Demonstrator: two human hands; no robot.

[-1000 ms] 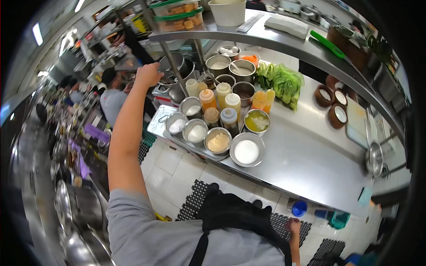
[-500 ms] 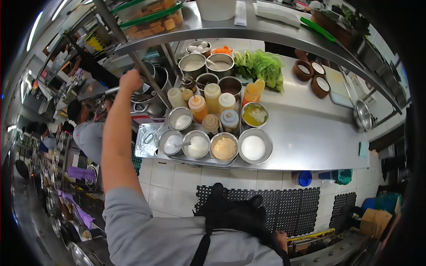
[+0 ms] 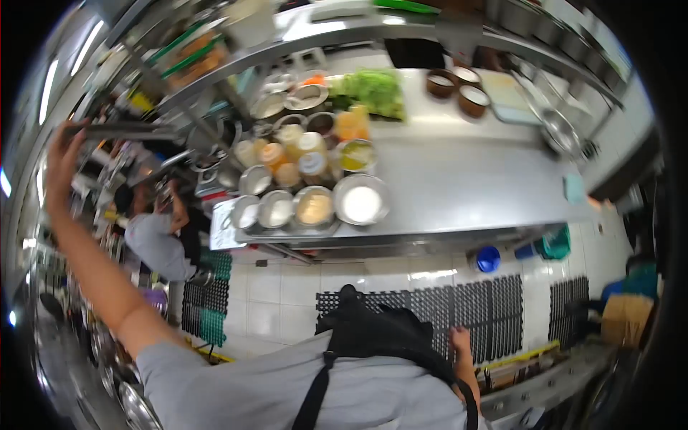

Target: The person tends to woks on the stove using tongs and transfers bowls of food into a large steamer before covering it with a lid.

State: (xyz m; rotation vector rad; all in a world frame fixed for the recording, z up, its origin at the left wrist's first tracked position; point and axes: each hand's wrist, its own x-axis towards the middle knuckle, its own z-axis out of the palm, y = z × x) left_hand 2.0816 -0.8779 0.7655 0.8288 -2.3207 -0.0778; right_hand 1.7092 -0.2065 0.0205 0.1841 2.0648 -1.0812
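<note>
At the far left, my left hand [image 3: 63, 165] is raised with its fingers closed around one end of a long grey metal object [image 3: 132, 131], blurred and seen edge-on; whether it is a pan or a tray I cannot tell. Low on the right, my right hand [image 3: 460, 338] hangs beside the black apron [image 3: 380, 333], its fingers loosely apart and holding nothing. Between them, on the steel counter [image 3: 437, 179], are squeeze bottles [image 3: 312, 154], a bowl of white powder [image 3: 360, 204], a bowl of tan powder [image 3: 314, 208] and a container of yellow-green liquid [image 3: 356, 155].
A metal shelf [image 3: 344, 34] spans above the counter. Lettuce [image 3: 376, 92], brown bowls [image 3: 473, 100], a cutting board [image 3: 505, 97] and a strainer [image 3: 560, 132] lie farther back. Another person [image 3: 158, 240] works at the left. Black mats [image 3: 466, 315] cover part of the floor.
My left hand has moved from beside the shelf post to the far left, now with the metal object in it. The view has shifted, and my right hand appears slightly higher.
</note>
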